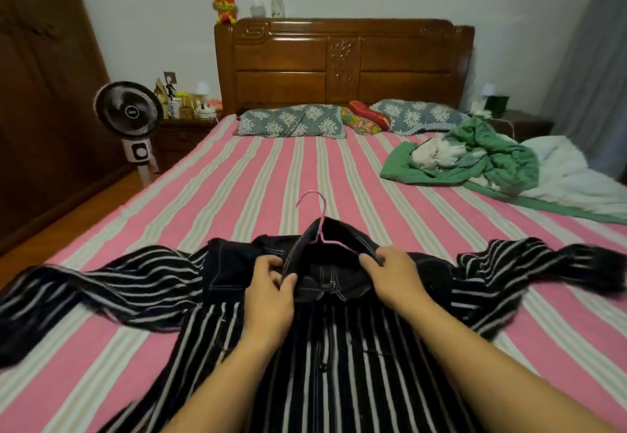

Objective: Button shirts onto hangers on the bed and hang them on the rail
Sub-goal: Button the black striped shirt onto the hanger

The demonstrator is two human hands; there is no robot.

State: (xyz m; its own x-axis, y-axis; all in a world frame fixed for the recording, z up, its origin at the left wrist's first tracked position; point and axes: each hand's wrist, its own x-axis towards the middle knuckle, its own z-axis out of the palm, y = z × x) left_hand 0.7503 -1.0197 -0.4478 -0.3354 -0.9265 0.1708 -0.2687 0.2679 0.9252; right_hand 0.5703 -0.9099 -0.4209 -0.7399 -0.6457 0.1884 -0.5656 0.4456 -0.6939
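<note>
A black shirt with white stripes (342, 358) lies face up on the pink striped bed (271, 174), sleeves spread to both sides. A pink wire hanger (319, 215) sits inside its dark collar, the hook pointing toward the headboard. My left hand (271, 293) pinches the left edge of the collar between thumb and fingers. My right hand (393, 276) grips the right edge of the collar. The hanger's shoulders are hidden under the fabric.
A heap of green and white clothes (475, 157) lies at the bed's right side. Pillows (291, 122) line the wooden headboard (342, 62). A standing fan (130, 116) and a cluttered nightstand (183, 130) stand left of the bed. A dark wardrobe (40, 93) fills the left wall.
</note>
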